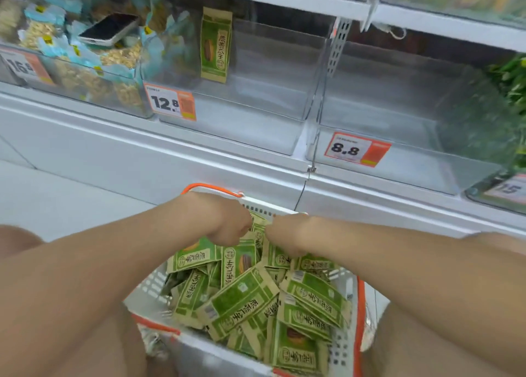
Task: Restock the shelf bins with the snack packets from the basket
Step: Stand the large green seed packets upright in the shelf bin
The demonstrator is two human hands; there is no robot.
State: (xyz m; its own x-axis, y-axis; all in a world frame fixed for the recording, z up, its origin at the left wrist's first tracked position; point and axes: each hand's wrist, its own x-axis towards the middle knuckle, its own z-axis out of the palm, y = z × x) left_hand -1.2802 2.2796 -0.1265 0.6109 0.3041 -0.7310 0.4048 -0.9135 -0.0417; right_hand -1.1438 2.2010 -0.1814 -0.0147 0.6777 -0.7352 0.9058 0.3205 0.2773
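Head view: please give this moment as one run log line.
phase: pick | left hand: grips snack packets | right hand: grips snack packets | basket: holds many more | 12.8 bin: one upright packet

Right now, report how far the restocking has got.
Done: one green paper snack packet stands in the clear plastic bin tagged 12.8. In hand: left hand and right hand grip green packets at the far end of the white plastic basket. Left: the basket's heap to shelve; the bin is otherwise bare.
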